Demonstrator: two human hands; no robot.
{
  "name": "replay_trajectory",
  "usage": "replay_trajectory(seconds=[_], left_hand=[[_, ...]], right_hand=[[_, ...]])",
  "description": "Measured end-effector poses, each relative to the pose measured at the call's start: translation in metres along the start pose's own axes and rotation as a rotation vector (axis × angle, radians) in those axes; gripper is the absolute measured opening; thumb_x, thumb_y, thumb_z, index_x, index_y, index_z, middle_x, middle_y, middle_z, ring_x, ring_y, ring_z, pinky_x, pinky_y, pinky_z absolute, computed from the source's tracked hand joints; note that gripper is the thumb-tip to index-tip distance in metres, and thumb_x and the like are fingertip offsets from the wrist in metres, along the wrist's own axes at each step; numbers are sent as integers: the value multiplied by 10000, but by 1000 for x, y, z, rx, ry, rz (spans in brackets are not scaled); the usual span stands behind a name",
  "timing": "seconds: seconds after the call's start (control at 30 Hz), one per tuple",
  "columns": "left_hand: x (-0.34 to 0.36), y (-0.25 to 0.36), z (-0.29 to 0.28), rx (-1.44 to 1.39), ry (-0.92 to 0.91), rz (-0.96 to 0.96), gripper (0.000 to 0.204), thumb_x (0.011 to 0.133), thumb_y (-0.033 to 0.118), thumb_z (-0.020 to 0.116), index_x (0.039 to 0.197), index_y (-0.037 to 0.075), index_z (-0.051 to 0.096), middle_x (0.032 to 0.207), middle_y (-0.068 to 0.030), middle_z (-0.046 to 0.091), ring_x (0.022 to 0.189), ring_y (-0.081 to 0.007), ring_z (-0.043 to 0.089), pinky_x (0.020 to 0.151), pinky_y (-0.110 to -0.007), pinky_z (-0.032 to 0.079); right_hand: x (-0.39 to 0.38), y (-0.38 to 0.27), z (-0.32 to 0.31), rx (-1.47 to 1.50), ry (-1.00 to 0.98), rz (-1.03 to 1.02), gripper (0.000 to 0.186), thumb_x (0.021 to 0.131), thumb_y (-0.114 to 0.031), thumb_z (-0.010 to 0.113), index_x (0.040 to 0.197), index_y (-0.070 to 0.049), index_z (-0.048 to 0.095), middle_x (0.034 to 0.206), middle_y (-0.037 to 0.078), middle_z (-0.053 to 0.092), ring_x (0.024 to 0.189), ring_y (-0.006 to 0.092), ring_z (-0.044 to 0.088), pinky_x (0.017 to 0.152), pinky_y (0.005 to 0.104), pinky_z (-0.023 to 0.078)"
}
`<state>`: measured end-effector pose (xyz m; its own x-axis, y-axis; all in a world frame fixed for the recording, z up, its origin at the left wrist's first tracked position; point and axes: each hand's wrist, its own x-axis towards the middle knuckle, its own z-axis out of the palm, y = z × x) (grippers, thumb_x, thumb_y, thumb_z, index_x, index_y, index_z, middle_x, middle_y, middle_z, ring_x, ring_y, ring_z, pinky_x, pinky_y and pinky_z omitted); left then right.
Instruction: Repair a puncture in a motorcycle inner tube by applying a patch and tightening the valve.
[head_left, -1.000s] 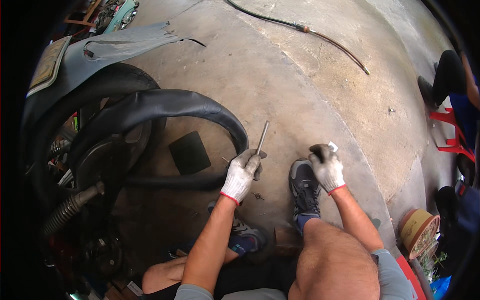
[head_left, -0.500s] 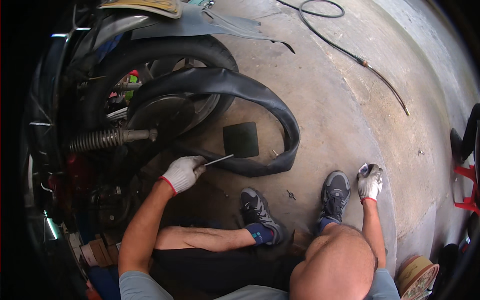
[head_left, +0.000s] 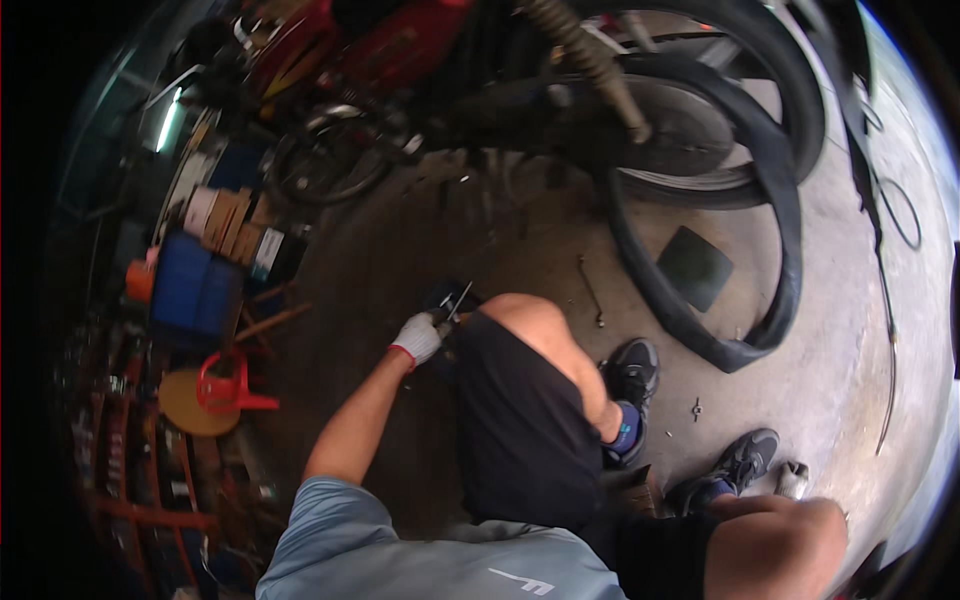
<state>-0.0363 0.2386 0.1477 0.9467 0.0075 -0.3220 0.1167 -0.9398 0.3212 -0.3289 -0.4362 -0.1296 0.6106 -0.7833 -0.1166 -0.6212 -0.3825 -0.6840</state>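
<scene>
My left hand, in a white glove with a red cuff, is closed around a thin metal rod. It is left of my bent knee, over a dark blue object that I cannot make out clearly. My right hand, also gloved, shows only in part beyond my right knee, beside my shoe; its fingers and anything in them are not clear. A limp black inner tube hangs from the motorcycle's rear wheel down to the floor. A dark square mat lies inside its loop.
A long thin tool and a small metal part lie on the floor. A red motorcycle stands ahead. To the left are a blue crate, cardboard boxes and a red plastic chair. A black hose lies far right.
My view has swung left. My left hand has moved from beside the inner tube to left of my knee, still holding the rod. My right hand is now partly hidden behind my knee.
</scene>
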Motion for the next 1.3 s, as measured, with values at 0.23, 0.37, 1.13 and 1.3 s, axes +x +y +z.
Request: replay_trajectory(seconds=[0.23,0.37,1.13,1.3], left_hand=[[-54,-96,107,-708,214,-477,259,897,166,685,1064,-30,710,952,-125,739,831,-213,675,739,-357,515],[-41,-73,120,-832,287,-555,258,902,190,699,1055,-17,715,931,-82,736,788,-156,652,708,-334,506],[68,-82,111,228,183,-480,544,799,205,605,1260,-81,576,1217,-247,665,1090,-337,688,944,-428,552],[57,-92,70,411,-101,-424,539,831,229,581,1363,154,619,1453,-128,550,1285,-312,578,1053,-431,484]], right_hand=[[26,5,-30,201,-234,51,164,880,-145,692,1008,-76,616,825,112,636,588,233,597,497,379,473],[45,21,-78,289,-281,162,144,891,-139,683,1001,-78,615,796,99,626,544,203,577,454,357,452],[111,-38,-181,298,-130,210,131,909,-10,563,949,-95,654,674,60,617,400,89,428,331,254,320],[81,-150,-201,292,-198,139,125,888,3,562,963,-49,648,739,48,598,540,83,493,442,235,372]])
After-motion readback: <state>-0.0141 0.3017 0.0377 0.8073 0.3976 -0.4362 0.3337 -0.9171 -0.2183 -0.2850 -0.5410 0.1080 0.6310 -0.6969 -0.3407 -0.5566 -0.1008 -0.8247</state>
